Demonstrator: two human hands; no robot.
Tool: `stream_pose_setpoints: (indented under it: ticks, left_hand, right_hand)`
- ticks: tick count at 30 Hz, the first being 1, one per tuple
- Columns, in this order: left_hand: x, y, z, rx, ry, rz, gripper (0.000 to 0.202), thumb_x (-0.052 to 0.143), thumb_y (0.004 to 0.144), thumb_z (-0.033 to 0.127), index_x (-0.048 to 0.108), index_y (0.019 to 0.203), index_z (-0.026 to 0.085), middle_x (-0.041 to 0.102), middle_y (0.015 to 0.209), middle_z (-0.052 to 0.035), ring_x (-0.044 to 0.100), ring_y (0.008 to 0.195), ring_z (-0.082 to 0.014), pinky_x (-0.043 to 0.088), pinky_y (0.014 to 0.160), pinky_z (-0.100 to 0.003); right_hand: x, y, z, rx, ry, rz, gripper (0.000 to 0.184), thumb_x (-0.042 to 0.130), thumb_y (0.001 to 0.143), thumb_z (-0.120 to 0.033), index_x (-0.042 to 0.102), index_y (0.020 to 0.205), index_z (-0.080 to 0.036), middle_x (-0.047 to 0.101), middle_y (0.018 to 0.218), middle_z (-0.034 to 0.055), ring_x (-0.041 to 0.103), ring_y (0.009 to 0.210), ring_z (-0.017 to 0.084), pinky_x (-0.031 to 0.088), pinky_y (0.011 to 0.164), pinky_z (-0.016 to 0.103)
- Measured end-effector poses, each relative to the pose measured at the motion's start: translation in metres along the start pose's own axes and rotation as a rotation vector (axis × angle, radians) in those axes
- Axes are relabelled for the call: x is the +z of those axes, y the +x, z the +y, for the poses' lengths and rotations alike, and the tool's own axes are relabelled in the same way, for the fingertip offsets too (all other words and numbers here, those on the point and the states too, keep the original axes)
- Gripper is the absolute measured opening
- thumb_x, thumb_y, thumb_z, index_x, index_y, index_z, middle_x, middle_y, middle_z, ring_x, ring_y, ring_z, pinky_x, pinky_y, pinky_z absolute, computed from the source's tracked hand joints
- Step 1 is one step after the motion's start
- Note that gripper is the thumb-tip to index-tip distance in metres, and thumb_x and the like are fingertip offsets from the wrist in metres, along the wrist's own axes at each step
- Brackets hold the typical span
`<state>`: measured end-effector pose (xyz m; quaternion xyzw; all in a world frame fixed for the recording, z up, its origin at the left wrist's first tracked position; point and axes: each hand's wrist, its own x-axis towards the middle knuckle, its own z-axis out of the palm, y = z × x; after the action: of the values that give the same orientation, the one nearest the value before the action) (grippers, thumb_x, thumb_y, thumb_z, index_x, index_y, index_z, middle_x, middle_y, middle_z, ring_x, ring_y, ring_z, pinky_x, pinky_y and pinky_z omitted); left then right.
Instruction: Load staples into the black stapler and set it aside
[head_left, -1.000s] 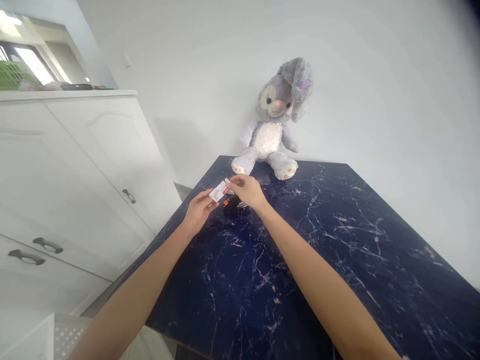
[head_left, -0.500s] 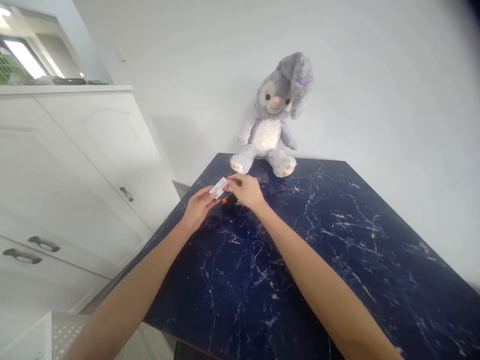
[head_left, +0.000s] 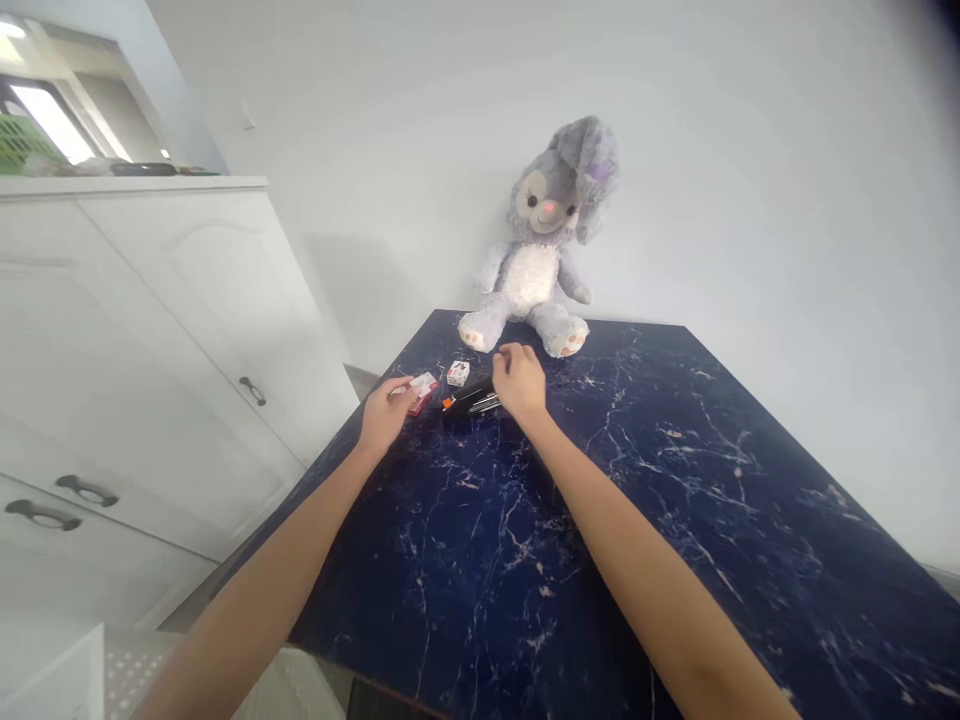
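Observation:
My left hand [head_left: 386,412] pinches a small red and white box [head_left: 423,388] low over the dark blue marbled table [head_left: 600,520]. A second small white box [head_left: 457,373] lies on the table just right of it. My right hand [head_left: 518,380] rests with curled fingers at the rear end of a black stapler [head_left: 471,399] with an orange tip. Whether the right hand grips the stapler is hidden by the hand itself.
A grey plush rabbit [head_left: 544,245] sits at the table's far edge against the white wall. A white cabinet [head_left: 135,350] with dark handles stands to the left, with a narrow gap between it and the table.
My hands have parted. The left lowered with one small box, a second small box now lies on the table, and the right moved to the stapler's rear.

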<state>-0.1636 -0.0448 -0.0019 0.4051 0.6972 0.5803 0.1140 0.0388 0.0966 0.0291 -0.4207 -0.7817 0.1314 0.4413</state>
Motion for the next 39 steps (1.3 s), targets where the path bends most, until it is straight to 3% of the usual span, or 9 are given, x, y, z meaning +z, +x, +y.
stream_pose_setpoints:
  ticks: [4, 8, 13, 16, 22, 26, 33, 36, 39]
  left_hand:
    - [0.000, -0.007, 0.006, 0.243, 0.331, 0.006, 0.023, 0.060, 0.090, 0.036, 0.075, 0.101, 0.023, 0.073, 0.109, -0.0067, 0.066, 0.103, -0.0251, 0.051, 0.095, -0.040]
    - [0.005, -0.017, 0.016, 0.378, 0.438, -0.070, 0.028, 0.061, 0.090, 0.037, 0.071, 0.111, 0.023, 0.072, 0.114, -0.0061, 0.060, 0.112, -0.0272, 0.047, 0.099, -0.042]
    - [0.010, -0.020, 0.004, 0.372, 0.567, -0.341, 0.064, 0.072, 0.082, 0.042, 0.056, 0.140, 0.021, 0.069, 0.126, -0.0090, 0.033, 0.143, -0.0366, 0.030, 0.116, -0.053]
    - [0.011, -0.017, -0.004, 0.319, 0.579, -0.395, 0.066, 0.070, 0.085, 0.042, 0.051, 0.145, 0.021, 0.073, 0.119, -0.0090, 0.024, 0.149, -0.0358, 0.023, 0.118, -0.056]
    - [0.011, -0.014, -0.004, 0.321, 0.547, -0.394, 0.064, 0.074, 0.084, 0.037, 0.054, 0.142, 0.021, 0.075, 0.113, -0.0073, 0.028, 0.147, -0.0331, 0.023, 0.119, -0.053]
    - [0.010, -0.016, -0.001, 0.321, 0.545, -0.390, 0.063, 0.075, 0.083, 0.036, 0.056, 0.141, 0.021, 0.075, 0.112, -0.0079, 0.029, 0.147, -0.0322, 0.027, 0.119, -0.051]
    - [0.010, -0.018, -0.004, 0.344, 0.561, -0.366, 0.057, 0.074, 0.084, 0.037, 0.059, 0.137, 0.025, 0.068, 0.125, -0.0099, 0.033, 0.145, -0.0330, 0.031, 0.117, -0.052]
    - [0.011, -0.018, -0.005, 0.362, 0.565, -0.360, 0.053, 0.073, 0.084, 0.036, 0.061, 0.135, 0.027, 0.062, 0.135, -0.0095, 0.034, 0.144, -0.0336, 0.032, 0.117, -0.052]
    - [0.011, -0.018, -0.001, 0.395, 0.576, -0.356, 0.054, 0.072, 0.082, 0.035, 0.060, 0.135, 0.026, 0.065, 0.131, -0.0083, 0.037, 0.142, -0.0350, 0.033, 0.116, -0.054]
  right_hand:
    - [-0.003, -0.011, 0.036, 0.139, -0.278, -0.099, 0.033, 0.037, 0.102, -0.029, 0.062, 0.116, -0.012, 0.069, 0.107, 0.0175, 0.062, 0.104, 0.029, 0.044, 0.092, 0.038]
    - [-0.002, -0.015, 0.043, 0.184, -0.351, -0.177, 0.032, 0.038, 0.100, -0.022, 0.058, 0.123, -0.014, 0.071, 0.102, 0.0161, 0.065, 0.101, 0.028, 0.046, 0.086, 0.035]
    - [0.000, -0.013, 0.038, 0.129, -0.376, -0.235, 0.035, 0.044, 0.094, -0.021, 0.057, 0.127, -0.017, 0.070, 0.096, 0.0138, 0.068, 0.090, 0.028, 0.048, 0.080, 0.035]
    - [0.000, -0.015, 0.037, 0.058, -0.363, -0.267, 0.039, 0.043, 0.093, -0.019, 0.056, 0.129, -0.017, 0.070, 0.095, 0.0133, 0.068, 0.087, 0.028, 0.049, 0.079, 0.035]
    - [0.006, -0.026, 0.027, -0.245, -0.248, -0.361, 0.064, 0.048, 0.086, -0.022, 0.039, 0.150, -0.019, 0.071, 0.107, 0.0123, 0.068, 0.095, 0.027, 0.050, 0.088, 0.035]
    - [0.009, -0.028, 0.027, -0.267, -0.205, -0.353, 0.074, 0.048, 0.085, -0.023, 0.029, 0.156, -0.015, 0.072, 0.108, 0.0131, 0.068, 0.095, 0.028, 0.051, 0.089, 0.037]
    - [0.002, -0.024, 0.034, -0.340, -0.069, -0.389, 0.073, 0.050, 0.081, -0.021, 0.035, 0.152, -0.017, 0.073, 0.102, 0.0080, 0.068, 0.093, 0.026, 0.052, 0.089, 0.037]
    - [0.003, -0.024, 0.035, -0.343, -0.031, -0.410, 0.076, 0.051, 0.080, -0.021, 0.032, 0.153, -0.017, 0.073, 0.108, 0.0084, 0.068, 0.094, 0.025, 0.052, 0.090, 0.037]
    - [0.010, -0.025, 0.036, -0.320, -0.078, -0.422, 0.080, 0.051, 0.081, -0.020, 0.025, 0.157, -0.016, 0.071, 0.116, 0.0113, 0.068, 0.097, 0.026, 0.053, 0.090, 0.038]
